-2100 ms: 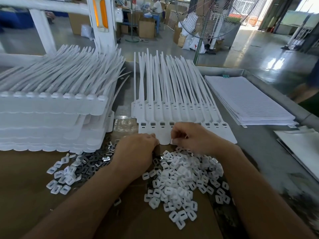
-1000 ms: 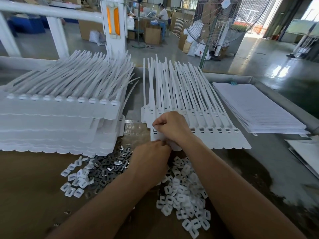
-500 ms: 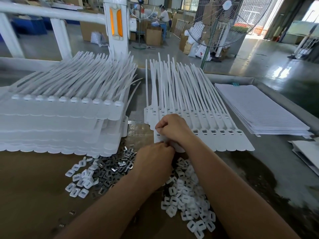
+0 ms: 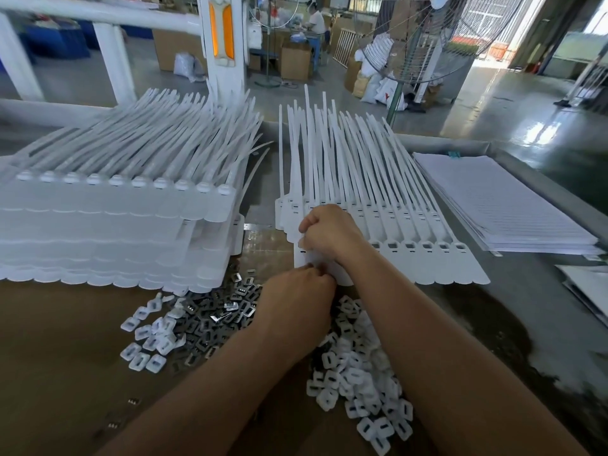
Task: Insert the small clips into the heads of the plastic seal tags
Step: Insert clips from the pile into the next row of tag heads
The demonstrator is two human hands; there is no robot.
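Observation:
A flat row of white plastic seal tags [image 4: 427, 255] lies in the middle of the table, heads toward me, tails fanned away. My right hand [image 4: 329, 232] is a closed fist pressing on the heads at the row's left end. My left hand [image 4: 296, 301] sits just below it, fingertips pinched at the tags' lower edge; what it pinches is hidden. A heap of white plastic clips [image 4: 362, 373] lies under my forearms. Dark metal clips [image 4: 217, 314] are heaped to the left, with a few white ones [image 4: 144, 343] beside them.
A tall stack of white seal tags [image 4: 108, 225] fills the left of the table. Piles of white sheets [image 4: 500, 205] lie at the right, more [image 4: 589, 287] at the far right edge. A standing fan [image 4: 424, 37] and white railing [image 4: 112, 44] rise behind the table.
My right hand moved from the row's middle up to the left-end heads and closed into a fist. My left hand followed up against the tags' lower edge. Since half a second ago, little has shifted.

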